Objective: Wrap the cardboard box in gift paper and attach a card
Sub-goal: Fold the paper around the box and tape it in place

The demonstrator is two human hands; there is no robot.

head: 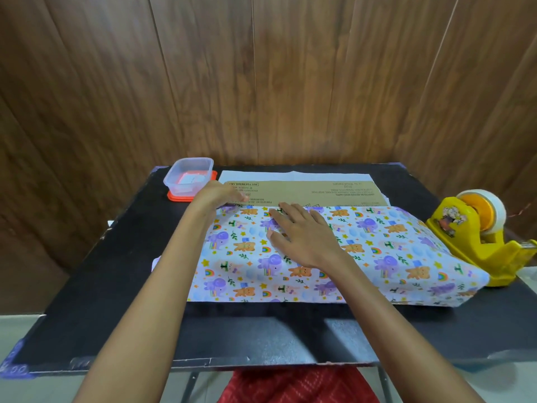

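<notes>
Wood-grain panelling (261,82) fills the background behind a black tabletop (116,286). Across the middle of the tabletop lies a long, flat cardboard box (305,191). Its near side and most of its top are covered by gift paper (392,257) printed with bears, elephants and rainbows. A strip of bare brown cardboard shows along the far edge, and the paper's white underside pokes out beyond it. A yellow tape dispenser (476,237) stands just beside the box's right end. A clear plastic container (189,177) sits on an orange lid (177,197) at the far left.

The right hand (302,237) lies flat on the paper near the box's middle, fingers spread, pressing it down. The left hand (219,196) rests at the paper's far edge with fingers bent; whether it pinches the sheet cannot be told.

The paper looks thin, light and easily creased or torn, probably slick over the stiff box. It is best held at its edges and smoothed with flat palms.
</notes>
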